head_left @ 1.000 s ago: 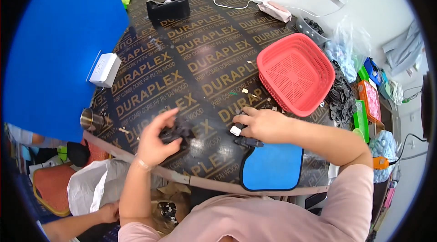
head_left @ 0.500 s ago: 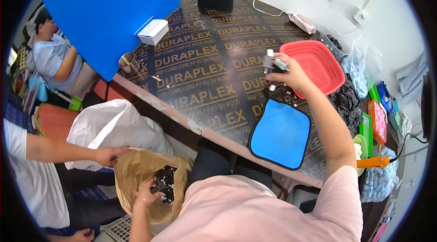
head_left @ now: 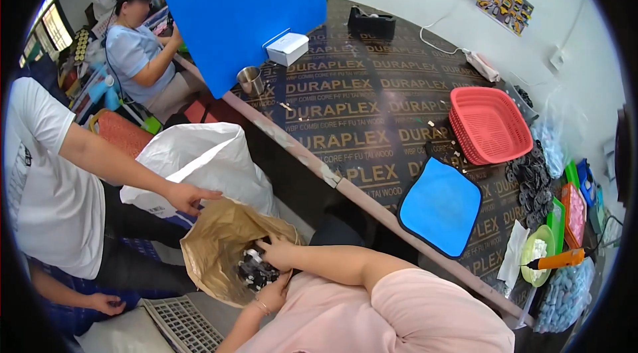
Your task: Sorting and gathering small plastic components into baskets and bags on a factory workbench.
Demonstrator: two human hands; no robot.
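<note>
A wide-mouthed brown paper bag (head_left: 211, 237) stands at my left, with several small black and white parts (head_left: 258, 272) inside it. My right hand (head_left: 279, 253) reaches into the bag from above, its visible fingers apart over the parts; whether a part is still between them is unclear. Close below it, my left hand (head_left: 271, 294) is at the bag's near side beside the parts, its fingertips mostly hidden. Another person's hand (head_left: 189, 197) is at the far left part of the bag's rim.
A white sack (head_left: 206, 154) stands behind the bag. On the dark table (head_left: 345, 120) lie a blue mat (head_left: 442, 205), a red basket (head_left: 488, 120), a metal cup (head_left: 250, 79), a white box (head_left: 288, 49) and a tape dispenser (head_left: 372, 22). An orange-handled tool (head_left: 561, 260) lies over a green bowl (head_left: 537, 273).
My right hand has moved from over the table, where it held black and white parts, down left into the bag. The other person's hand has shifted along the rim. The view has turned left.
</note>
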